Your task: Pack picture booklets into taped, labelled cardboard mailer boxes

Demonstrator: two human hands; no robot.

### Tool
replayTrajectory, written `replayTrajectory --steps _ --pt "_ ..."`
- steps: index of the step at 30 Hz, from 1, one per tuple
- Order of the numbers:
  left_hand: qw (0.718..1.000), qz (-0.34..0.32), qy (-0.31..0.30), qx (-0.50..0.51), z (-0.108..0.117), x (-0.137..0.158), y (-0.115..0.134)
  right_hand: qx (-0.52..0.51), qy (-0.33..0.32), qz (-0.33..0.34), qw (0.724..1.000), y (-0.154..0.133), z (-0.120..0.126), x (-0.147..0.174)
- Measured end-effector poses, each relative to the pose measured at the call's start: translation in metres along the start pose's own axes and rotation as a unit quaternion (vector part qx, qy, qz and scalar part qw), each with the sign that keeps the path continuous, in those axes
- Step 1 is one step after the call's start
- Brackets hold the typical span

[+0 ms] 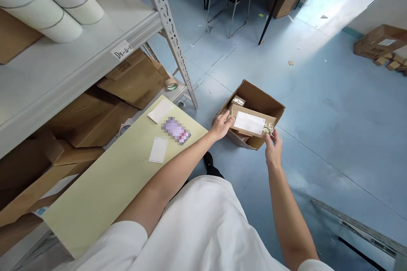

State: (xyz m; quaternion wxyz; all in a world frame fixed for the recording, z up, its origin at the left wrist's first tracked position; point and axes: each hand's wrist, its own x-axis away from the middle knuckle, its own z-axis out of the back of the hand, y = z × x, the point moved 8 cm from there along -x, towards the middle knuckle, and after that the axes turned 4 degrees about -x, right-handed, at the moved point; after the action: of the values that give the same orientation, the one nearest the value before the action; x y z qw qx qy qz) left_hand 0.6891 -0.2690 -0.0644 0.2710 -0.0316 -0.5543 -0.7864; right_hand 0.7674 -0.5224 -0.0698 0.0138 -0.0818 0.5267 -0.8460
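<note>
Head view, two hands (221, 126) (274, 148), one parcel (252, 122)

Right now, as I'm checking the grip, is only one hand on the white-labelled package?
No, the left hand and right hand hold the package at opposite ends.

A storeroom or packing area is indicated by the metal shelf (124, 12), which is carried by a slotted upright (168, 25) and marked with a handwritten location label (121, 50), "D3-4-1". Its upper level is stacked with white rolls (55, 21); below, cardboard boxes (133, 84) are crowded together beside a tape roll (171, 84). On the blue floor (318, 114), littered with scraps, an open carton (259, 97) and a labelled parcel (249, 123) are seen.
</note>
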Motion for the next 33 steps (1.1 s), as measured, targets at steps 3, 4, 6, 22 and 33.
replayTrajectory --steps 3,4,6,22,33 --pt "0.999 -0.018 -0.006 0.039 0.000 0.013 -0.003 -0.012 -0.011 -0.004 1.000 0.000 -0.008 0.007" --pt "0.998 -0.012 -0.005 0.054 0.004 0.024 -0.009 -0.019 -0.039 0.001 0.999 -0.001 -0.019 0.013" --pt "0.995 0.011 0.005 0.094 0.017 0.054 -0.030 -0.028 -0.108 0.006 0.994 -0.004 -0.045 0.026" --pt "0.712 0.156 0.593 0.341 0.096 0.482 -0.238 0.121 -0.656 0.375 0.644 -0.144 -0.299 0.307" --pt "0.483 0.261 0.746 0.375 -0.004 0.663 -0.304 0.194 -0.808 0.511 0.220 -0.095 -0.276 0.601"
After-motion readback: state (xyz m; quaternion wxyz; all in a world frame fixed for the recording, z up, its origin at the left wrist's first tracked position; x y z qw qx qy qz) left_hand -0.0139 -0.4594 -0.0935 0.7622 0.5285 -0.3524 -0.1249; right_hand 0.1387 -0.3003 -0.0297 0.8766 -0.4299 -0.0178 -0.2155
